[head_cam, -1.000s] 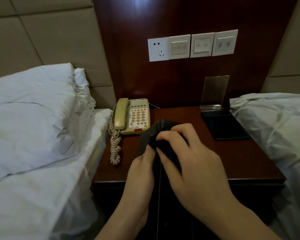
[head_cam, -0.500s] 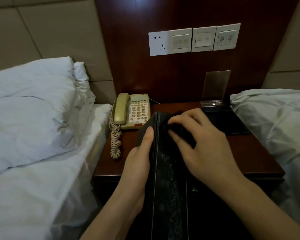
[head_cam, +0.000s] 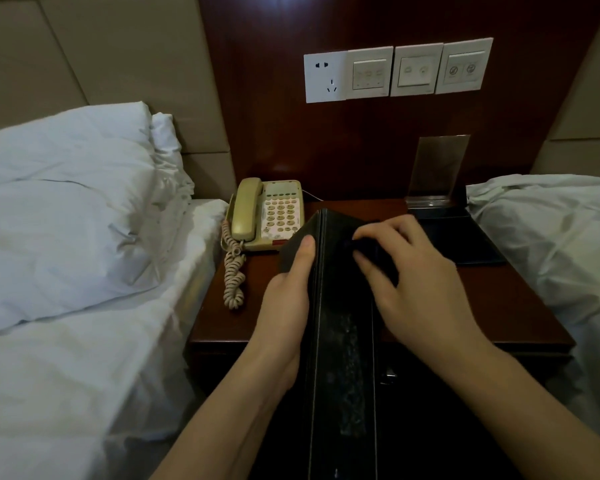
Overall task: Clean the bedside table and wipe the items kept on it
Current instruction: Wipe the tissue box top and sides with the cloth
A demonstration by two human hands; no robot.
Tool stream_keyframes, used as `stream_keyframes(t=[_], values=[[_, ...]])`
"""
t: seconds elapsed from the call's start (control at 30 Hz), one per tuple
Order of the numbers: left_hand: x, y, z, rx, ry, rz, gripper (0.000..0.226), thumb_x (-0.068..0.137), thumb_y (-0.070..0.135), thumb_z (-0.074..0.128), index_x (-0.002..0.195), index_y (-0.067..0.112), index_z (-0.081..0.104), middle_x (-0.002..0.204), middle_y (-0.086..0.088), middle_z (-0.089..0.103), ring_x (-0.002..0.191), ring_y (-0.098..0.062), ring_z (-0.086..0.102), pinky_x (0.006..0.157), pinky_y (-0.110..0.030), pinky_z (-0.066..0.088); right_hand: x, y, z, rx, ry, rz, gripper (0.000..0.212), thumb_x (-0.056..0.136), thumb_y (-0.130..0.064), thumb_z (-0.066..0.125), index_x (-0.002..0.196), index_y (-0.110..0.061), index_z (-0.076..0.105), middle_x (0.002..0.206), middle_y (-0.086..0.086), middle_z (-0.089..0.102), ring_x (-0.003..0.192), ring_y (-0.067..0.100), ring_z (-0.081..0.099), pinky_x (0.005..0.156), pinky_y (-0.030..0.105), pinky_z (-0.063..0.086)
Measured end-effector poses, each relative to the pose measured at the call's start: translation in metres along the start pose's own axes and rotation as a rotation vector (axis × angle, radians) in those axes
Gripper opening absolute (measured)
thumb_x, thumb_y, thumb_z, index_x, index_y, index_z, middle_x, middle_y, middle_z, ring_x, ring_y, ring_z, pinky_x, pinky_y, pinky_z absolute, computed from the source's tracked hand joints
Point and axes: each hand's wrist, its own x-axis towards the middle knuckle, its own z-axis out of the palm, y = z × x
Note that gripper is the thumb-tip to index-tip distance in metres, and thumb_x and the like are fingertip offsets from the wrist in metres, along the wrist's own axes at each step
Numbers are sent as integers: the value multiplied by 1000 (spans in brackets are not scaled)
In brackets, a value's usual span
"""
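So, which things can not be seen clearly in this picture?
Head view only:
- Dark cloth: mostly covered by the right hand.
- Black folder: lower end cut off by the frame edge.
- Telephone key labels: too small.
- Switch panel icons: too small.

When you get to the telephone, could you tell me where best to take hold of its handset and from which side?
Grip the handset around its straight middle bar, coming from above and the left. It lies lengthwise in the cradle on the left side of the telephone, its left edge free, keypad to its right. The coiled cord hangs from its near end, so I would probably lift gently.
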Motion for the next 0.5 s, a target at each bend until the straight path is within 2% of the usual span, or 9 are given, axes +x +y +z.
stream_keyframes(t=[0.1,0.17,0.2,0.3,0.33,0.4,0.47,0.5], values=[[5,-3,-3,-40,9,16,51,94,62,57,95,19,84,104,-13,79,100,-30,76,101,-50,54,-21,-24,5,6,-137,-110,26,90,-43,47,116,-40,52,118,-17,43,89,4,56,70,24,53],[10,-1,-5,-54,27,41,47,95,59,56,82,23,85,98,-11,80,94,-27,78,96,-47,57,-30,-34,8,15,-185,-177,24,90,-43,47,114,-39,52,116,-16,44,84,2,55,63,21,53],[13,1,-6,-50,39,48,47,96,58,56,82,23,85,98,-10,81,93,-26,78,95,-46,58,-29,-33,10,19,-171,-176,24,91,-43,48,114,-38,53,116,-15,44,84,3,56,61,21,54],[20,6,-3,-48,5,14,48,99,55,55,111,16,79,111,-13,78,106,-30,75,103,-49,54,-22,-25,14,80,-99,-84,27,90,-43,48,116,-39,54,115,-17,44,89,4,57,66,24,56],[21,8,-4,-34,4,2,46,100,52,53,114,16,78,111,-12,78,104,-28,75,98,-45,56,-20,-23,15,100,-78,-59,28,90,-43,48,117,-39,54,115,-18,44,91,4,57,68,24,57],[25,10,-7,19,2,-5,42,100,45,51,105,16,81,102,-9,79,94,-24,76,83,-37,57,-19,-23,18,107,-50,-30,27,91,-41,51,117,-38,56,114,-18,45,92,3,56,70,20,55],[25,12,-11,75,-11,-9,40,98,44,52,98,19,82,97,-8,80,92,-23,74,79,-36,55,-18,-24,19,100,-38,-16,27,91,-39,53,118,-36,57,113,-17,46,92,2,55,70,16,53],[23,13,-12,105,-17,-17,39,98,47,54,101,20,81,97,-7,80,94,-23,74,80,-37,55,-18,-23,20,101,-37,-6,28,91,-39,52,118,-36,57,114,-16,47,92,2,55,70,15,52]])
